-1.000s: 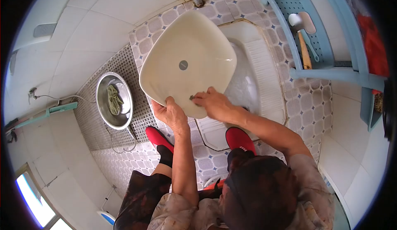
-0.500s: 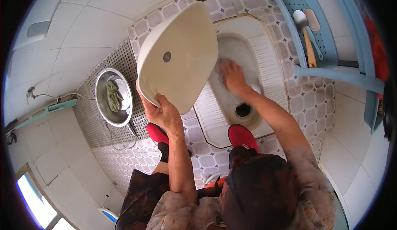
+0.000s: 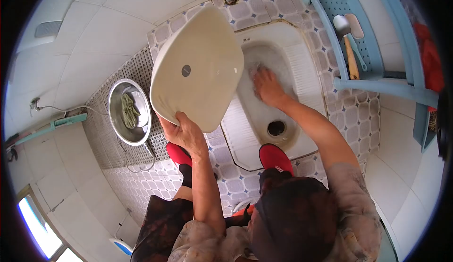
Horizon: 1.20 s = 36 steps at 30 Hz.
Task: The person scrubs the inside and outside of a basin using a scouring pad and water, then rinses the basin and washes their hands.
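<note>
My left hand (image 3: 183, 132) grips the near rim of a large cream plastic basin (image 3: 207, 49), thumb on the inside. The basin is tipped on its side, its hollow facing right, toward the white squat toilet (image 3: 304, 49). A small dark oval label shows on the basin. My right hand (image 3: 269, 87) is low over the toilet bowl, beside the basin's right edge and apart from it. Its fingers are stretched out at wet, cloudy water; the fingertips are blurred. The round drain hole (image 3: 276, 128) lies nearer me in the bowl.
A metal bowl (image 3: 112, 106) with a green cloth (image 3: 130, 111) stands on a grey perforated mat (image 3: 101, 141) at left. A blue rack (image 3: 377, 45) at right holds a long-handled spoon (image 3: 351, 57). My red shoes (image 3: 276, 160) are on the patterned tile floor.
The basin has shifted slightly left and turned its inside more toward me, with my left hand still on its rim. My right hand has stayed over the bowl, its fingers slightly moved.
</note>
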Each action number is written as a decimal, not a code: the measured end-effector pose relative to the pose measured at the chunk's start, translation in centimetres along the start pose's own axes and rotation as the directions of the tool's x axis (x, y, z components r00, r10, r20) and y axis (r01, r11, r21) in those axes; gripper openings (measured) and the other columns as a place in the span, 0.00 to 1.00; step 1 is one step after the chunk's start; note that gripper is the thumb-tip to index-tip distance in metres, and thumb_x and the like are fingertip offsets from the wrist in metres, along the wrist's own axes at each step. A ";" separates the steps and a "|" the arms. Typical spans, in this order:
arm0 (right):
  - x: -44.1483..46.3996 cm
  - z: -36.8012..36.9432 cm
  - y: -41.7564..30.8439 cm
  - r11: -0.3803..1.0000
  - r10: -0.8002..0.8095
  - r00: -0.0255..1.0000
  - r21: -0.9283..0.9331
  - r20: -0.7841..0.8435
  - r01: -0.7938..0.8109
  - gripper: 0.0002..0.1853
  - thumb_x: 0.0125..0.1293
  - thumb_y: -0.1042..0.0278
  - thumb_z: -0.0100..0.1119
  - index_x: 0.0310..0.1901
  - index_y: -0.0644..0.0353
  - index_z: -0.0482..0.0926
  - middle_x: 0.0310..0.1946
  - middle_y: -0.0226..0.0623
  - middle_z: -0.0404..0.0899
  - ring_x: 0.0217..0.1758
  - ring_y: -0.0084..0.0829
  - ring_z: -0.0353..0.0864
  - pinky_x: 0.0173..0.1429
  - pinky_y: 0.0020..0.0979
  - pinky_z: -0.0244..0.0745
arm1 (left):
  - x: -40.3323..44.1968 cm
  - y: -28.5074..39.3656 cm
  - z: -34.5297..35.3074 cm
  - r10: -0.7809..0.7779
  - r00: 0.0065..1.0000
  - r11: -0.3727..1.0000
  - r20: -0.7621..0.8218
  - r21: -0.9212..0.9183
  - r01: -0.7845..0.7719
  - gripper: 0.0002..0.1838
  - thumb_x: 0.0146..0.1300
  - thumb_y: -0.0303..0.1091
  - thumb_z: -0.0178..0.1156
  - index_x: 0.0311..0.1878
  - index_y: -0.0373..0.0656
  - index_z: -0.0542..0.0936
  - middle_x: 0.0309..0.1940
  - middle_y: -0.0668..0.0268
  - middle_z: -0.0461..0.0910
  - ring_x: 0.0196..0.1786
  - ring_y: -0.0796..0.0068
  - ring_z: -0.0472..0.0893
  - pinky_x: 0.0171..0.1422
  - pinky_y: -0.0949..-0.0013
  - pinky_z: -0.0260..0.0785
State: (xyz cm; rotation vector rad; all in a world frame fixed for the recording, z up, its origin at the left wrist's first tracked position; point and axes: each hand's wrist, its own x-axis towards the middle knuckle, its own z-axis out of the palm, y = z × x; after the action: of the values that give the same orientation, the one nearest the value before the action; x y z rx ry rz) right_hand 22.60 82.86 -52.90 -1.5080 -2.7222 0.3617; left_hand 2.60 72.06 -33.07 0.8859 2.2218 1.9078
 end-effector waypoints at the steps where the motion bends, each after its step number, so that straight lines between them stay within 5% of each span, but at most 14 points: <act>1: -0.2 0.8 0.5 0.975 -0.220 0.975 0.021 0.018 0.220 0.30 0.60 0.64 0.55 0.65 0.60 0.68 0.67 0.43 0.66 0.72 0.50 0.56 0.71 0.49 0.55 | 0.0 0.0 0.0 0.001 1.000 1.000 -0.002 0.001 -0.001 0.16 0.58 0.18 0.46 0.49 0.32 0.75 0.40 0.63 0.81 0.38 0.76 0.80 0.44 0.74 0.73; 3: -0.4 1.5 1.2 0.897 -0.441 0.897 0.055 0.039 0.439 0.30 0.59 0.64 0.57 0.65 0.58 0.69 0.66 0.43 0.66 0.73 0.48 0.55 0.70 0.46 0.58 | -0.1 -0.2 -0.3 -0.031 0.999 0.998 0.034 -0.050 0.033 0.17 0.58 0.18 0.46 0.50 0.32 0.75 0.40 0.63 0.81 0.39 0.76 0.80 0.45 0.74 0.73; 5: 0.3 1.3 1.6 0.992 -0.006 0.998 0.124 -0.067 0.014 0.25 0.59 0.69 0.58 0.60 0.57 0.75 0.60 0.42 0.74 0.66 0.44 0.68 0.63 0.40 0.69 | -0.1 -0.4 -0.3 -0.025 0.999 0.999 0.019 -0.035 0.026 0.17 0.58 0.18 0.46 0.51 0.32 0.75 0.40 0.63 0.81 0.40 0.76 0.80 0.46 0.74 0.73; 6: 0.6 0.9 1.3 0.992 -0.010 0.998 0.127 -0.068 0.018 0.25 0.59 0.69 0.58 0.60 0.57 0.75 0.60 0.42 0.74 0.66 0.44 0.68 0.63 0.40 0.69 | -0.1 -0.4 -0.1 -0.019 1.000 0.999 0.016 -0.035 0.020 0.18 0.58 0.18 0.46 0.52 0.32 0.75 0.41 0.63 0.81 0.40 0.76 0.80 0.47 0.74 0.72; 9: 1.3 -2.5 -0.6 0.428 0.380 0.914 0.850 0.140 -0.308 0.17 0.62 0.72 0.56 0.54 0.58 0.80 0.43 0.37 0.83 0.44 0.32 0.82 0.49 0.31 0.77 | -0.7 -0.3 0.4 -0.036 0.999 0.997 0.007 -0.069 0.036 0.19 0.58 0.18 0.46 0.53 0.32 0.74 0.42 0.63 0.81 0.42 0.76 0.80 0.48 0.74 0.72; 10: 1.2 -6.0 -2.4 0.211 0.346 0.893 0.904 0.287 -0.372 0.16 0.64 0.72 0.55 0.53 0.59 0.81 0.39 0.35 0.85 0.38 0.28 0.83 0.47 0.27 0.77 | -1.0 -0.2 0.4 -0.041 0.999 0.997 0.007 -0.068 0.041 0.19 0.58 0.18 0.46 0.53 0.32 0.74 0.42 0.63 0.81 0.42 0.76 0.80 0.48 0.74 0.72; 12: 0.3 -10.3 -6.4 -0.092 0.141 0.977 0.985 0.159 -0.147 0.18 0.65 0.72 0.55 0.56 0.59 0.79 0.40 0.36 0.84 0.40 0.23 0.81 0.45 0.23 0.75 | -1.6 0.1 0.4 -0.135 0.987 0.989 0.088 -0.045 0.139 0.28 0.62 0.18 0.47 0.68 0.34 0.67 0.58 0.60 0.75 0.56 0.73 0.76 0.62 0.72 0.66; 14: -0.4 -12.6 -10.4 -0.241 -0.128 0.971 0.943 0.202 -0.228 0.18 0.66 0.71 0.54 0.57 0.58 0.79 0.47 0.38 0.83 0.45 0.26 0.81 0.50 0.27 0.75 | -2.0 -0.3 0.6 -0.080 0.990 0.997 0.117 -0.001 0.081 0.28 0.62 0.18 0.47 0.68 0.34 0.67 0.58 0.59 0.75 0.57 0.73 0.75 0.62 0.71 0.66; 17: -0.9 -12.1 -14.1 -0.114 -0.235 0.966 0.990 -0.106 0.081 0.20 0.66 0.74 0.52 0.60 0.57 0.76 0.56 0.34 0.78 0.54 0.25 0.76 0.58 0.29 0.71 | -1.8 0.7 1.2 -0.012 0.988 0.992 0.153 0.125 -0.008 0.27 0.61 0.17 0.47 0.67 0.33 0.67 0.56 0.58 0.76 0.55 0.71 0.77 0.62 0.69 0.68; 21: 0.0 -7.2 -12.5 0.641 -0.447 0.801 0.482 -0.398 0.597 0.21 0.57 0.70 0.56 0.55 0.54 0.76 0.59 0.31 0.75 0.61 0.40 0.71 0.57 0.42 0.67 | -0.7 2.0 1.1 -0.070 0.996 0.988 0.050 -0.132 0.076 0.17 0.59 0.17 0.47 0.52 0.31 0.76 0.43 0.63 0.81 0.42 0.77 0.79 0.47 0.76 0.72; 23: 1.4 -6.3 -10.1 0.880 -0.295 0.887 0.259 -0.356 0.397 0.19 0.59 0.72 0.53 0.54 0.55 0.77 0.53 0.30 0.77 0.52 0.46 0.71 0.56 0.42 0.69 | -0.4 1.9 0.8 -0.093 0.993 0.987 0.069 -0.124 0.101 0.17 0.58 0.17 0.47 0.50 0.32 0.76 0.41 0.64 0.81 0.40 0.78 0.79 0.46 0.76 0.72; 24: 2.8 -5.4 -8.6 0.891 -0.114 0.956 0.398 -0.269 0.218 0.19 0.56 0.75 0.54 0.52 0.56 0.78 0.53 0.30 0.75 0.52 0.43 0.70 0.57 0.39 0.70 | -0.4 2.1 0.5 -0.088 0.992 0.993 0.095 -0.070 0.095 0.16 0.58 0.17 0.47 0.49 0.32 0.77 0.39 0.65 0.81 0.40 0.79 0.80 0.47 0.76 0.72; 29: 3.3 -6.4 -7.3 0.912 -0.036 0.882 0.346 -0.469 0.221 0.16 0.52 0.79 0.57 0.45 0.56 0.81 0.48 0.32 0.79 0.47 0.43 0.74 0.53 0.35 0.74 | -0.5 0.7 0.6 -0.123 0.985 0.982 0.125 -0.129 0.139 0.16 0.58 0.18 0.48 0.50 0.32 0.76 0.40 0.64 0.81 0.40 0.78 0.80 0.46 0.75 0.73; 36: 0.5 -7.6 -14.3 0.533 -0.147 0.889 0.722 -0.435 0.441 0.10 0.54 0.76 0.58 0.39 0.56 0.81 0.42 0.29 0.82 0.43 0.38 0.78 0.50 0.37 0.76 | -1.3 -0.5 1.4 -0.226 0.968 0.949 0.105 -0.199 0.243 0.16 0.56 0.17 0.50 0.48 0.33 0.76 0.41 0.64 0.81 0.40 0.77 0.79 0.49 0.74 0.72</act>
State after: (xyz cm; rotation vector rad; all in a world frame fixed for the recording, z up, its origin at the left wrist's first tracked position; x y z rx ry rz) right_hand 11.30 77.47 -42.66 -0.7202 -1.9807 1.0538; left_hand 4.09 72.68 -34.22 0.6233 1.9339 1.9124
